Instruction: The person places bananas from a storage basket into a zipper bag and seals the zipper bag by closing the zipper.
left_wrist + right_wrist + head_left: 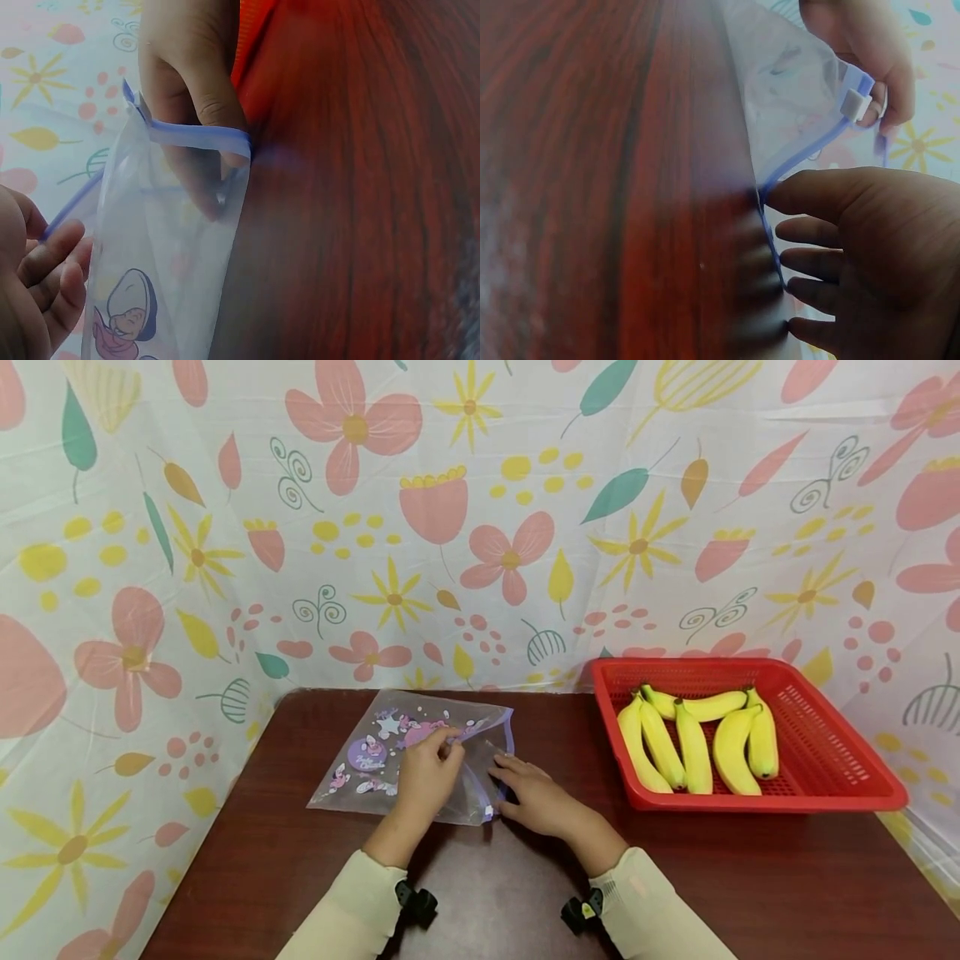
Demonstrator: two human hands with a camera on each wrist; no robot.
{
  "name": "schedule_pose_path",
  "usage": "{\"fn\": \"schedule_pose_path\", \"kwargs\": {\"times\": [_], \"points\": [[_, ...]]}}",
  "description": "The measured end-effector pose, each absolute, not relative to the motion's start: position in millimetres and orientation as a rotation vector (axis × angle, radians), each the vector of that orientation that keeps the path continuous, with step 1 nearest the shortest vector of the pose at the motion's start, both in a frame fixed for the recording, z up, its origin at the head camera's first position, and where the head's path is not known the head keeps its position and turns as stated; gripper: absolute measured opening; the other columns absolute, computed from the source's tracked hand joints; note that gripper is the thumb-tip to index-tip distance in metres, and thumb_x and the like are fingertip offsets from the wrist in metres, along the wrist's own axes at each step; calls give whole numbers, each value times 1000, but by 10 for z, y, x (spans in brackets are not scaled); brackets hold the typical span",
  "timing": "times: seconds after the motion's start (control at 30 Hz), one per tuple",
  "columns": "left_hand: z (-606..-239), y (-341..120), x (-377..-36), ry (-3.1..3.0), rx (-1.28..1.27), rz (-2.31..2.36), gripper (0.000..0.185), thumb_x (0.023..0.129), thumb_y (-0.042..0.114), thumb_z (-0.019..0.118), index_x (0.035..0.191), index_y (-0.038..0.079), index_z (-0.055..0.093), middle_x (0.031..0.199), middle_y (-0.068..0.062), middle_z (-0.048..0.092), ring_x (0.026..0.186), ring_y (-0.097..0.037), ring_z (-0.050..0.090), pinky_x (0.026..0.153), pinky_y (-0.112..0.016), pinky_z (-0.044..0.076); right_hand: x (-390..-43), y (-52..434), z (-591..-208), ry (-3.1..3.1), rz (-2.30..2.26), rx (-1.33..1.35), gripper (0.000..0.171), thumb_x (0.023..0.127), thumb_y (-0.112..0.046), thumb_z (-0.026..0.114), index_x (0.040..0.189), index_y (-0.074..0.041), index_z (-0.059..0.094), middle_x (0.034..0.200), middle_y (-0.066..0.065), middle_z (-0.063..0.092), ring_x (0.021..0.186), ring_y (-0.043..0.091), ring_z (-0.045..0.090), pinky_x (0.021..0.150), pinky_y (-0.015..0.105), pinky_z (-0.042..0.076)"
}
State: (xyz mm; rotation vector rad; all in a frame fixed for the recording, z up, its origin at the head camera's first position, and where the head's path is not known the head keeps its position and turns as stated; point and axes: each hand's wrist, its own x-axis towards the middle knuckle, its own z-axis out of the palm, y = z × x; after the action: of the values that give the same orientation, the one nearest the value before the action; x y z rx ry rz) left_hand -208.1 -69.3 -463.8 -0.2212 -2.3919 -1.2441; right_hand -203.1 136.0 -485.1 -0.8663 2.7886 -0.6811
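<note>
A clear slider zip bag (375, 735) with pink and purple cartoon prints lies on the table, its purple-edged mouth facing right and parted. My left hand (431, 772) is over the bag and pinches the upper layer near the mouth. In the left wrist view that hand's curled fingers (56, 259) meet the purple strip. My right hand (543, 802) is at the mouth with fingers extended. The right wrist view has its fingertips (791, 259) against the lower purple edge. A white slider (855, 103) sits at the near corner of the mouth.
To the right stands a red plastic basket (832, 756) holding several yellow bananas (693, 747). Both are on a dark red-brown wooden table (300, 885). A flower-patterned cloth (480, 527) hangs behind and at the sides.
</note>
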Motion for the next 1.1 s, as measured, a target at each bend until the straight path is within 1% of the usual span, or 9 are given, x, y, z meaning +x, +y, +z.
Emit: {"fn": "schedule_pose_path", "kwargs": {"times": [0.23, 0.37, 0.53, 0.73, 0.97, 1.1], "points": [[-4636, -683, -2071, -2401, -224, -1386, 24, 95, 13, 60, 112, 6, 75, 65, 2, 68, 50, -4, 56, 46, -22, 44, -2027, 1360, -4824, 2806, -703, -840, 54, 95, -20, 69, 143, 0, 55, 156, 20, 44, 149, 38, 35, 118, 59, 34], [-4647, -678, -2077, -2393, -228, -1394, 23, 96, 14, 60, 112, 6, 75, 66, 3, 69, 51, -3, 56, 47, -21, 44, -2035, 1360, -4823, 2832, -720, -856, 51, 95, -19, 68, 141, 0, 57, 154, 20, 46, 148, 38, 38, 117, 58, 36], [-4661, -672, -2090, -2372, -237, -1423, 21, 96, 13, 61, 110, 8, 75, 66, 2, 69, 52, -3, 56, 48, -21, 44, -2056, 1367, -4816, 2868, -774, -860, 51, 95, -19, 68, 142, -2, 56, 153, 18, 49, 147, 38, 40, 116, 56, 38], [-4667, -676, -2102, -2365, -241, -1448, 20, 97, 13, 61, 112, 8, 74, 66, 2, 70, 54, -4, 60, 47, -22, 45, -2057, 1391, -4743, 2892, -831, -884, 51, 95, -17, 68, 142, -1, 56, 151, 19, 50, 145, 38, 43, 115, 55, 40], [-4659, -681, -2107, -2371, -232, -1474, 23, 98, 15, 60, 116, 7, 72, 69, 0, 72, 57, -6, 64, 49, -22, 47, -2059, 1416, -4646, 2938, -863, -907, 46, 95, -16, 67, 139, -5, 59, 147, 17, 55, 136, 34, 53, 111, 52, 45], [-4673, -672, -2103, -2358, -240, -1490, 23, 99, 14, 61, 117, 6, 72, 70, -1, 72, 58, -7, 65, 50, -22, 48, -2055, 1437, -4614, 2946, -881, -875, 43, 95, -15, 67, 137, -6, 61, 145, 14, 56, 133, 30, 57, 109, 50, 47]]}}
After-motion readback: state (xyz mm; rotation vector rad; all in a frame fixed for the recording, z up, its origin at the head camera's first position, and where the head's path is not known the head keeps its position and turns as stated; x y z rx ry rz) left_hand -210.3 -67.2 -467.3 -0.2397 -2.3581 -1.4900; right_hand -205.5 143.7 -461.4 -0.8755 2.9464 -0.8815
